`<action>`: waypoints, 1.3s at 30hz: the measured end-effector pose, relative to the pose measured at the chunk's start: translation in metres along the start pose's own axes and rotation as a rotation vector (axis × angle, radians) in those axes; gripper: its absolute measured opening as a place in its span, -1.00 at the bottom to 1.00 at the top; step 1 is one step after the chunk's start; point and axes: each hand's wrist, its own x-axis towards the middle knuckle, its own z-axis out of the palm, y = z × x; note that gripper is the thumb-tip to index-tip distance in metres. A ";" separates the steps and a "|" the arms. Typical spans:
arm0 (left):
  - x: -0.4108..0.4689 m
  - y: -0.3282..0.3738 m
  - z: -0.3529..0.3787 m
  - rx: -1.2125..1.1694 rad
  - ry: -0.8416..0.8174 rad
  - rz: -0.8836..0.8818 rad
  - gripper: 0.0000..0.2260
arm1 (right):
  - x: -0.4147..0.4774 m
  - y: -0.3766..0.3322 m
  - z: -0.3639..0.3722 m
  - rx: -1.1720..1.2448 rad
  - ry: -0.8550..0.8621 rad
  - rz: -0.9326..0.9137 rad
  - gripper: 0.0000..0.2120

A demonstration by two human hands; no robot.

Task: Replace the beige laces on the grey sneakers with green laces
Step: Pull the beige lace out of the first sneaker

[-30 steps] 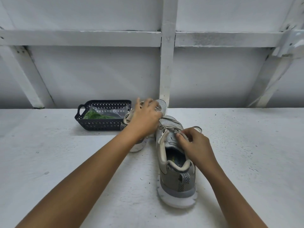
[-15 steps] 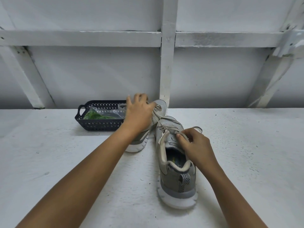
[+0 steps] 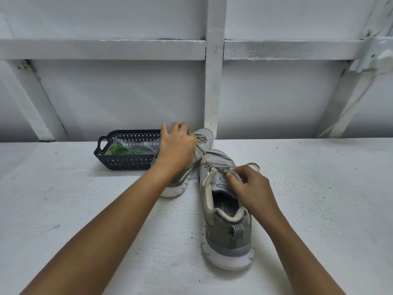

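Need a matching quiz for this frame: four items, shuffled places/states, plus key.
Column A
1 green laces
2 basket
3 left hand
4 right hand

Column B
a over the far sneaker, a taut beige lace running from it
b pinches lace at the near sneaker tongue
c in a clear bag in the basket
d on the table, left of the far sneaker

Pairs: 1-c; 2-d; 3-a; 4-b

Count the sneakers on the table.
2. The near sneaker stands heel toward the camera, the right hand pinching its lace; the far sneaker sits behind it, leftward, partly covered by the left hand.
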 end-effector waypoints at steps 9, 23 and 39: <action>-0.017 0.032 0.006 0.023 -0.129 0.082 -0.72 | 0.000 0.001 0.000 -0.006 0.008 -0.006 -0.84; 0.000 0.020 0.002 -0.278 -0.047 -0.230 -0.74 | 0.000 0.000 -0.001 0.005 0.001 -0.004 -0.85; 0.009 0.027 -0.011 -0.663 0.007 -0.383 -0.89 | 0.000 0.002 -0.001 0.007 -0.003 -0.015 -0.81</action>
